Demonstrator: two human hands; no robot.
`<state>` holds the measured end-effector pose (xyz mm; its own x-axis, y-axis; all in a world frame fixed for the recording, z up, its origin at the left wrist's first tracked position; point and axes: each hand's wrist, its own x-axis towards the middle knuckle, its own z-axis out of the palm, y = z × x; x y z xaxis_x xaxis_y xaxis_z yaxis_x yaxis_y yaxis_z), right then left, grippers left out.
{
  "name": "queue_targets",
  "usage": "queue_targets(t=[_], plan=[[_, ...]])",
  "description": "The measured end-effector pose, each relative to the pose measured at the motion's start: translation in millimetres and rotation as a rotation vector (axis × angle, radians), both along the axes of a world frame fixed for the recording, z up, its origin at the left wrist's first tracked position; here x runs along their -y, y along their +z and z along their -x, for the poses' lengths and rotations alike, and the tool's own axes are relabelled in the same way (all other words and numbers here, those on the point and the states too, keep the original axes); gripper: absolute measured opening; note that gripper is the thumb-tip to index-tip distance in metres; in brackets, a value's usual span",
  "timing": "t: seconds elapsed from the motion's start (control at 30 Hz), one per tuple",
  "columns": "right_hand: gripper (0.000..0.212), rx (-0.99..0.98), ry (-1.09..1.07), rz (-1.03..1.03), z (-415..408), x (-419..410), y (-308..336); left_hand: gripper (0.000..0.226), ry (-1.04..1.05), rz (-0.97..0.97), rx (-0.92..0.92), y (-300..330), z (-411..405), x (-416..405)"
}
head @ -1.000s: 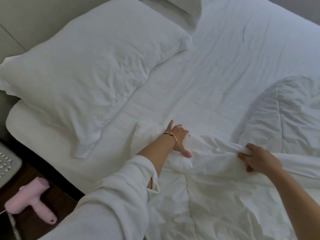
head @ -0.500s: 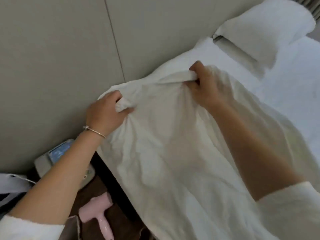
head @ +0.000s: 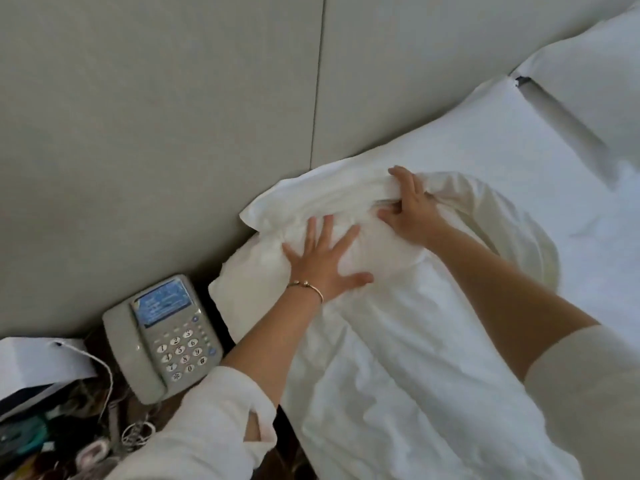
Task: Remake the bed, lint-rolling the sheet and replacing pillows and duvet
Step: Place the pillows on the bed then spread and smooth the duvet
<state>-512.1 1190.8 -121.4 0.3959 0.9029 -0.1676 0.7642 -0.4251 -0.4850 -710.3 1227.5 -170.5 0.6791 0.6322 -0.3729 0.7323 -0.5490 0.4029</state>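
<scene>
Nearest the camera, two white sleeves (head: 207,420) are seen, one on each arm. Between the arms, one white duvet (head: 398,393) is spread over the near side of the bed. Its long side runs from the bottom of the picture up toward the wall, and its top edge is bunched up by the pillow.

To the left of the bed, a dark surface (head: 104,403) is seen, low down. One grey phone (head: 162,336) with number buttons is laid on it, with its screen end pointing at the wall. One white paper bag (head: 38,362) and some tangled cords (head: 135,433) are beside the phone.

A little farther off, the left hand (head: 320,261) is laid flat on the duvet, with its fingers spread wide and straight. One thin bracelet (head: 306,289) is worn on that wrist. Just beside it, a fold of the duvet's top edge is pinched by the curled fingers of the right hand (head: 410,209).

Under both hands, one white pillow (head: 311,192) is laid at the head of the bed. Its long side runs along the wall. A second pillow (head: 588,67) is seen farther away at the top right, with a gap between the two. Behind everything, the grey wall panels (head: 156,116) are stood, two of them, joined by one thin line.
</scene>
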Motion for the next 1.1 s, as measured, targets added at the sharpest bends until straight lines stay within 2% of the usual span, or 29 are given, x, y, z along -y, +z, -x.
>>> queue_targets(t=[0.1,0.17,0.23,0.3,0.37,0.43,0.5,0.6,0.67,0.77,0.83,0.93,0.97,1.0,1.07,1.1], plan=[[0.074,0.056,0.065,-0.099,14,25,-10,0.111,-0.007,0.058,-0.114,-8,-12,-26],[0.064,0.125,0.004,-0.132,29,63,-24,0.116,-0.039,0.049,-0.195,-3,-19,-36],[0.053,0.17,-0.057,-0.096,53,113,-40,0.118,-0.046,0.043,-0.255,4,-23,-37],[0.054,0.116,-0.137,-0.035,79,172,-53,0.12,-0.016,-0.012,-0.309,14,-31,-23],[0.054,0.054,-0.213,0.02,104,231,-61,0.11,0.006,-0.198,-0.242,15,-33,9],[0.053,0.05,-0.269,0.062,124,290,-69,0.082,-0.016,-0.379,-0.008,5,-26,58],[0.057,0.04,-0.324,0.162,144,346,-77,0.07,-0.085,-0.412,0.099,-13,-10,114],[0.051,0.043,-0.409,0.326,172,419,-86,0.075,-0.246,-0.248,0.031,-29,19,199],[0.048,-0.011,-0.536,0.396,188,460,-88,0.075,-0.479,-0.152,-0.112,-40,38,255],[0.067,-0.09,-0.719,0.414,210,518,-92,0.076,-0.814,-0.074,-0.287,-51,61,327],[0.088,-0.029,-0.734,0.423,226,559,-99,0.082,-0.893,-0.026,-0.217,-53,71,360],[0.109,-0.003,-0.713,0.545,244,617,-105,0.085,-1.144,-0.037,0.039,-60,80,401],[0.108,-0.007,-0.689,0.619,249,636,-106,0.083,-1.217,-0.093,0.055,-63,79,412],[0.102,0.001,-0.666,0.686,252,654,-105,0.083,-1.241,-0.121,-0.017,-63,76,422],[0.075,0.036,-0.632,0.759,252,685,-103,0.088,-1.197,-0.196,-0.25,-65,68,439],[0.057,0.056,-0.638,0.736,247,696,-100,0.086,-1.166,-0.252,-0.29,-68,64,445]])
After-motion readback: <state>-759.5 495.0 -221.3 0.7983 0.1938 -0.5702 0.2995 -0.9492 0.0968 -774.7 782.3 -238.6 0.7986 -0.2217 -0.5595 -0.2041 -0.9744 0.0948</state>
